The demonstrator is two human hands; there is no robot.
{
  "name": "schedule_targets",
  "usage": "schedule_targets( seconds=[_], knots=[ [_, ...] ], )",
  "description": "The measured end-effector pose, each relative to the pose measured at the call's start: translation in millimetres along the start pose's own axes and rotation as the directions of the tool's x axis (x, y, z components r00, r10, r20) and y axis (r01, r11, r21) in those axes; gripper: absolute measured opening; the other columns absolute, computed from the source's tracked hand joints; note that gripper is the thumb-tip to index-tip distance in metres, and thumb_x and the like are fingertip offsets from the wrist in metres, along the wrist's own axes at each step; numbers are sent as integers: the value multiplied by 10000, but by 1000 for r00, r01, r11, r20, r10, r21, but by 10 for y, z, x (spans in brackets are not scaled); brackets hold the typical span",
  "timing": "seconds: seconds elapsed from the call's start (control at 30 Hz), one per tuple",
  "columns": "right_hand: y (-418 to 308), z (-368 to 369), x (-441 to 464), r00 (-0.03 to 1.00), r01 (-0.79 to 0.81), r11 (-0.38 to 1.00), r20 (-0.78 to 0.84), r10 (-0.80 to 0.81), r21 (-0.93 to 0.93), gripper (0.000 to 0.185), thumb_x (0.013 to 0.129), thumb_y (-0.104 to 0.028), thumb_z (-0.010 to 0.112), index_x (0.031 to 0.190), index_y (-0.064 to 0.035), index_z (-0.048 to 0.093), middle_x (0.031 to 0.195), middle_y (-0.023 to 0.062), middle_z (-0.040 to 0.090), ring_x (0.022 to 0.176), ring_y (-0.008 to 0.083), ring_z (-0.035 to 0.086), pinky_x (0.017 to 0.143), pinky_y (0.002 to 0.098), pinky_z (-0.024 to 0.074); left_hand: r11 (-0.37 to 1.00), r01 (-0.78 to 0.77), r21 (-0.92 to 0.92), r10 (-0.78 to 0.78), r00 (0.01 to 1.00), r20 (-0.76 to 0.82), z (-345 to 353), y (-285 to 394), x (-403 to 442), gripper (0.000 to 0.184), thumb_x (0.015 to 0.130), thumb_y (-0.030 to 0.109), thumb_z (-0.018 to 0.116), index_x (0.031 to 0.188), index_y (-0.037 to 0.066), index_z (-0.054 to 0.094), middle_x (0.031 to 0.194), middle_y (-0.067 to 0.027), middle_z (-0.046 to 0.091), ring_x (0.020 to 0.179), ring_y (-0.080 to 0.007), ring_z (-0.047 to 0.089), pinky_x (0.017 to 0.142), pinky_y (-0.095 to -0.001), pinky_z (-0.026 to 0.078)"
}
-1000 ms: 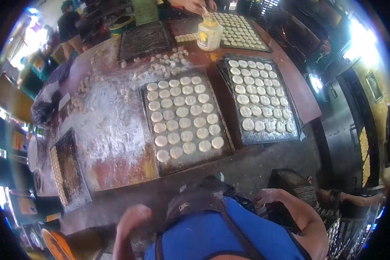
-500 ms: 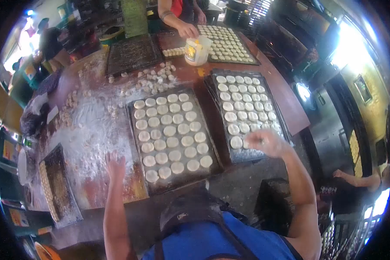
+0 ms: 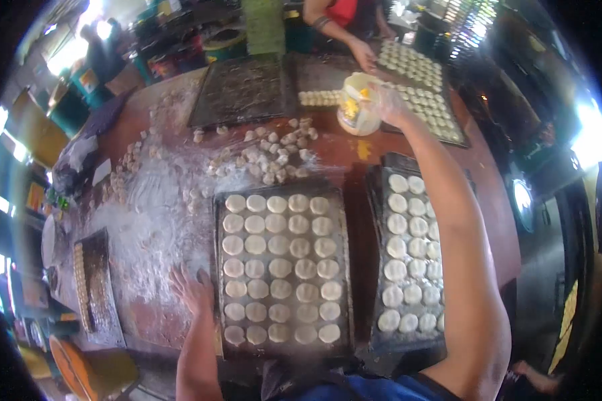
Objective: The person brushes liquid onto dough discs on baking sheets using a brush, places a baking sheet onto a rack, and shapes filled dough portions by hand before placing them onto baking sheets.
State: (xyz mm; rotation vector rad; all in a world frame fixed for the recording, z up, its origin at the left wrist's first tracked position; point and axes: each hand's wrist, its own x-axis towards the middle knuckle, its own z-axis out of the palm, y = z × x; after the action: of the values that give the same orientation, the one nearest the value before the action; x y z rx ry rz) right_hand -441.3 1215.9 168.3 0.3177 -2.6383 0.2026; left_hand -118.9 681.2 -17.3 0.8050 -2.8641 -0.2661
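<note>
My left hand lies with fingers spread on the floured tabletop, just left of a dark tray holding rows of flat round dough pieces. My right arm stretches far forward over a second tray of dough rounds. At its end my right hand is at the rim of a white tub with yellow stuff in it. The fingers of that hand are blurred, so whether they grip anything is unclear.
Small dough lumps lie beyond the near tray. An empty dark tray sits farther back. Another person's hand is close behind the tub, beside a filled tray. A narrow tray lies at the left.
My right hand has moved from over the right tray forward to the tub. My left hand now rests nearer the near tray. The view has shifted, and the other person's hand has drawn back from the tub.
</note>
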Motion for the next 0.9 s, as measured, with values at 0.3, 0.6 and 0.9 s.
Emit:
schedule_targets(
  seconds=[0.3, 0.6, 0.9],
  knots=[
    [823, 1007, 906, 929, -355, 929, 76, 363, -107, 375, 804, -308, 620, 1032, -19, 690, 1047, 244, 666, 1050, 349, 634, 915, 460, 484, 998, -23, 60, 23, 1000, 4, 84, -70, 48, 610, 901, 329, 543, 1434, 85, 375, 1533, -191, 280, 1441, -357, 212, 1159, -560, 148],
    [669, 653, 1024, 945, -202, 959, 217, 245, -201, 401, 821, -358, 617, 1001, -4, 676, 1020, 247, 672, 997, 386, 643, 854, 462, 501, 999, -45, 31, 45, 999, -9, 37, -4, 56, 585, 891, 300, 564, 1411, 86, 400, 1508, -209, 317, 1417, -380, 256, 1153, -559, 170],
    [376, -319, 698, 998, 68, 982, -4, -68, 174, 452, 867, -469, 616, 1002, -42, 676, 922, 232, 674, 899, 422, 635, 796, 476, 497, 999, 1, 54, -3, 999, 35, -99, 112, 28, 602, 919, 305, 536, 1451, 96, 347, 1530, -187, 286, 1441, -366, 205, 1162, -556, 152]
  ],
)
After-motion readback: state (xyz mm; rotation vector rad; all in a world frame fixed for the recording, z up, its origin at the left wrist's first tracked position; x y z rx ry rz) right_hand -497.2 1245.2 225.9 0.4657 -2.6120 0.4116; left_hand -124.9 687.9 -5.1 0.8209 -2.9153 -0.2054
